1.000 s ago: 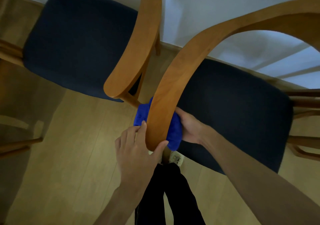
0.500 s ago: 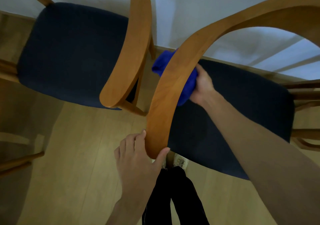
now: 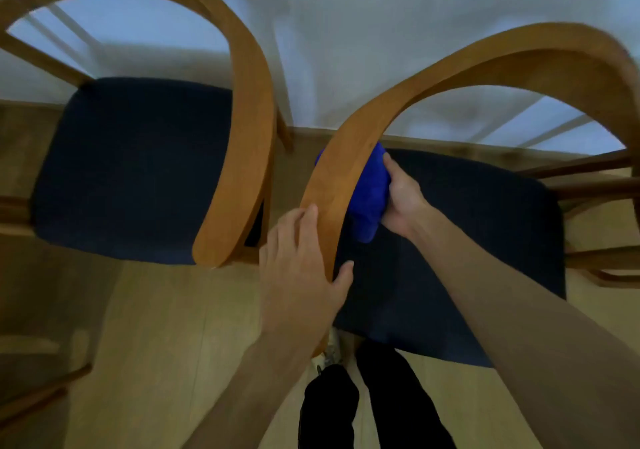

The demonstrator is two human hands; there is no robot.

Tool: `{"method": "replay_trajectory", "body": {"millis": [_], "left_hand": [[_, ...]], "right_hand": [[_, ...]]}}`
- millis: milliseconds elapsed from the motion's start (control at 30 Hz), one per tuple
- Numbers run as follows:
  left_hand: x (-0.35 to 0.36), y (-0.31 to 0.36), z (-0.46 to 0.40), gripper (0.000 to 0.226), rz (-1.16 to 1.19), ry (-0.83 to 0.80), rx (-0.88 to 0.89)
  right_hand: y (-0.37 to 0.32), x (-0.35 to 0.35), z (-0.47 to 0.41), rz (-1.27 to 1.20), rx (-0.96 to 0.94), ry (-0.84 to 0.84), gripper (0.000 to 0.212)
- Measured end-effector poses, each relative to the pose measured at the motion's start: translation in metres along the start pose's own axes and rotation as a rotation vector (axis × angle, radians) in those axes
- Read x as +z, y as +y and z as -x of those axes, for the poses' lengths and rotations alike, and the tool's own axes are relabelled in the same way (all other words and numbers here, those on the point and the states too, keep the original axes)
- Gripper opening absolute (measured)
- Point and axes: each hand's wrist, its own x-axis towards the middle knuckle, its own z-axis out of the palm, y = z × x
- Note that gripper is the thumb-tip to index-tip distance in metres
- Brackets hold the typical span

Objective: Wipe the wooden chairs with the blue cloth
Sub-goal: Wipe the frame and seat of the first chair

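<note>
Two hands work one curved wooden backrest [image 3: 349,158]: the left hand [image 3: 298,268] clasps its near end, thumb on the seat side, while the right hand [image 3: 401,199] just beyond presses the bunched blue cloth [image 3: 369,196] against its inner face.

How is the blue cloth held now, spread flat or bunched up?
Bunched up. The blue cloth shows as a thick wad, pressed by the right hand against the inner side of the right chair's wooden armrest.

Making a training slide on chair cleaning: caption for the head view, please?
Right hand presses blue cloth against chair armrest; left hand steadies its end.
</note>
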Motion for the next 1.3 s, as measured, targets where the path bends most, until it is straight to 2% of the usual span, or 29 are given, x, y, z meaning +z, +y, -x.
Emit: {"method": "replay_trajectory", "body": {"millis": [100,233,300,467,667,867,1033,1167,1300], "left_hand": [[0.002,0.02,-0.042,0.075,-0.058,0.022,0.102],[0.009,0.048,-0.086,0.067,-0.118,0.053,0.177],[0.013,0.06,-0.103,0.066,-0.139,0.062,0.212],[0.022,0.083,-0.136,0.062,-0.184,0.042,0.264],[0.029,0.092,-0.182,0.064,-0.242,0.039,0.23],[0.029,0.086,-0.206,0.028,-0.235,-0.059,0.147],[0.025,0.09,-0.211,0.041,-0.197,-0.084,0.118],[0.024,0.091,-0.211,0.046,-0.212,-0.106,0.083],[0.024,0.093,-0.211,0.049,-0.249,-0.125,0.066]], "right_hand": [[-0.01,-0.015,0.006,0.153,-0.006,0.135,0.042],[-0.034,-0.029,0.006,0.076,-0.096,0.213,0.04],[-0.048,-0.035,0.004,0.006,-0.125,0.217,0.035],[-0.064,-0.047,-0.001,-0.061,-0.149,0.174,0.037],[-0.072,-0.047,-0.019,-0.142,-0.094,0.167,0.055],[-0.077,-0.032,-0.036,-0.166,-0.086,0.086,0.052],[-0.073,-0.023,-0.042,-0.365,-0.054,-0.086,0.049],[-0.079,-0.028,-0.053,-0.39,-0.071,-0.139,0.047],[-0.083,-0.03,-0.061,-0.53,-0.063,-0.19,0.047]]}}
